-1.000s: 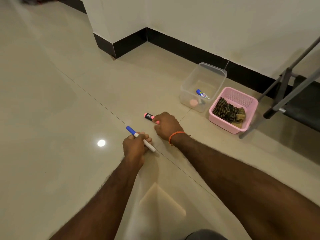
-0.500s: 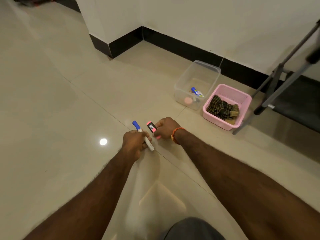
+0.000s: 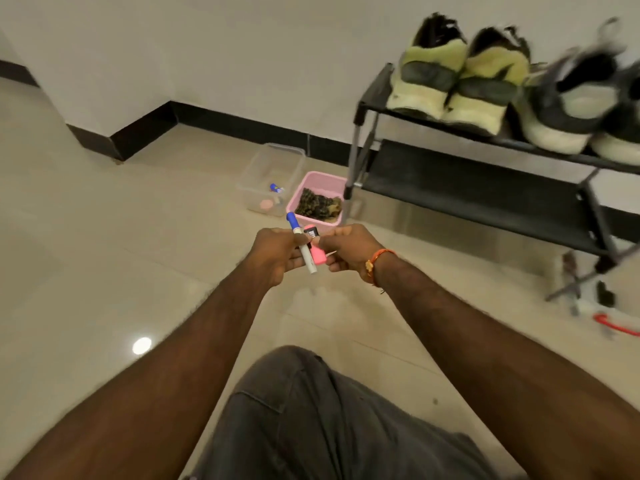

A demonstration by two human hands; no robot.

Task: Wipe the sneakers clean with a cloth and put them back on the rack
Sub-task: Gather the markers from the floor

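You are looking at a warm, evenly lit indoor scene with soft, faint shadows. A small round glare spot (image 3: 142, 345) sits on the glossy floor tiles (image 3: 104, 237), the reflection of a light above you. Motion blur smears the right side: the grey sneakers (image 3: 575, 98) and the yellow-green sneakers (image 3: 457, 77) on the shoe rack (image 3: 485, 188) look streaked and soft. Your left hand (image 3: 277, 251) and right hand (image 3: 349, 251) near the centre stay fairly sharp. The wide lens bends the dark skirting (image 3: 242, 126) and stretches your forearms at the lower edges.

The sneakers (image 3: 568, 95) on the rack's (image 3: 485, 192) top shelf are motion-blurred, the rightmost cut off by the picture's right edge.
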